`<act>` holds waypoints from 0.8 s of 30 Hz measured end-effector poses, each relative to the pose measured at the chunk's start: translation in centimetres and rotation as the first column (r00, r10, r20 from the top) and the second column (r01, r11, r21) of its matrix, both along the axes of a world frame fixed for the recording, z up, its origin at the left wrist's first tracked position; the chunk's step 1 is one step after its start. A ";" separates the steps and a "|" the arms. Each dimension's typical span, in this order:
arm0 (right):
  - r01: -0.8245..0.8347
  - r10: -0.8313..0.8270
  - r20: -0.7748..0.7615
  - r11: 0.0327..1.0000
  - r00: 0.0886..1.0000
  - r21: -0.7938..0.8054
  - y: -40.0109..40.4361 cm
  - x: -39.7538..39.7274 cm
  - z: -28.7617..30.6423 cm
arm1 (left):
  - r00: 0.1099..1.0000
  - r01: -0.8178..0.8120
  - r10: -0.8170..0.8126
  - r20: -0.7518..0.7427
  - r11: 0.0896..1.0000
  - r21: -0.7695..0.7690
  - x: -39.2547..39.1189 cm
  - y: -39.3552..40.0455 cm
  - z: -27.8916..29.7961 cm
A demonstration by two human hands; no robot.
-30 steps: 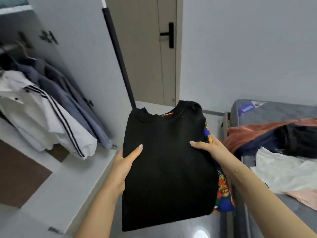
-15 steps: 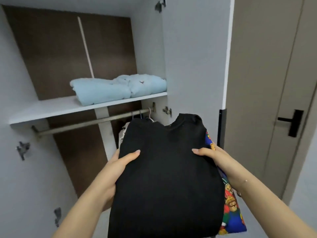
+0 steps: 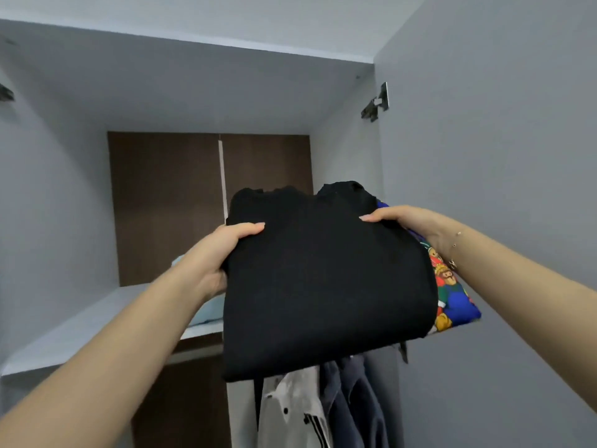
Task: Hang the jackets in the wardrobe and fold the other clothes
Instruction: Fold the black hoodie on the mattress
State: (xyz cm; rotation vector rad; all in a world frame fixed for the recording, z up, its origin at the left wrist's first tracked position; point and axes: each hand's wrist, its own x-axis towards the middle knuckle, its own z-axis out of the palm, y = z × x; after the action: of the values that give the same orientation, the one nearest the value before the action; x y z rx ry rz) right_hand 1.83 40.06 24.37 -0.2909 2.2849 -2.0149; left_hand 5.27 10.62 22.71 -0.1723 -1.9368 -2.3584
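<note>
Two hands, one stack, one shelf, listed left to right.

Item 1: pale grey laminate wardrobe shelf [image 3: 80,324], left of centre. We judge it the likely landing place for the stack.

Item 2: light blue folded blanket [image 3: 206,310], lying on that shelf, mostly hidden behind our left wrist.

Item 3: left hand [image 3: 214,257]. Thumb curled over the top of the black folded knit sweater [image 3: 326,279] at its left edge; the other fingers are hidden beneath, so we judge it a clamp grip.

Item 4: the sweater itself, top of the stack, held level in the air in front of the open upper compartment, above the white striped jacket [image 3: 290,412] and dark navy jackets [image 3: 352,402] hanging below.

Item 5: blue cartoon-print folded garment [image 3: 449,286], under the sweater, jutting out on the right.

Item 6: right hand [image 3: 410,223]. Thumb pressed on the sweater's right top edge, fingers hidden under the stack; also gripping.

Risk, in our judgement: the printed garment overhangs and could slide out if the stack tilts. Pushed in, the stack may catch the blanket and lose its folds.
</note>
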 end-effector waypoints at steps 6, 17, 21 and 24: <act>0.107 -0.092 -0.074 0.967 0.993 0.232 -0.7 -12.5 7.4 | 0.998 -0.007 0.009 0.066 0.999 -0.031 -12.6 0.3 5.4; 0.408 -0.203 -0.354 0.499 0.913 0.765 -1.7 -32.1 6.5 | 0.970 -0.084 0.107 0.218 0.990 -0.112 -30.0 3.5 2.6; 0.329 -0.123 -0.311 0.504 0.943 0.799 -1.8 -35.3 2.2 | 0.969 -0.079 0.114 0.220 0.983 -0.164 -32.0 3.6 -0.6; 0.245 -0.054 -0.258 0.540 0.965 0.805 -1.7 -35.9 0.6 | 0.976 -0.058 0.067 0.206 0.997 -0.046 -31.6 3.9 -1.5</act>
State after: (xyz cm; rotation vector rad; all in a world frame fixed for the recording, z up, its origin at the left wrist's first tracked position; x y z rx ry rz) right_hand -34.03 38.31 24.94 -0.2160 3.1615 -0.6996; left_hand -26.29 14.56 21.21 0.1371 -2.0450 -2.3830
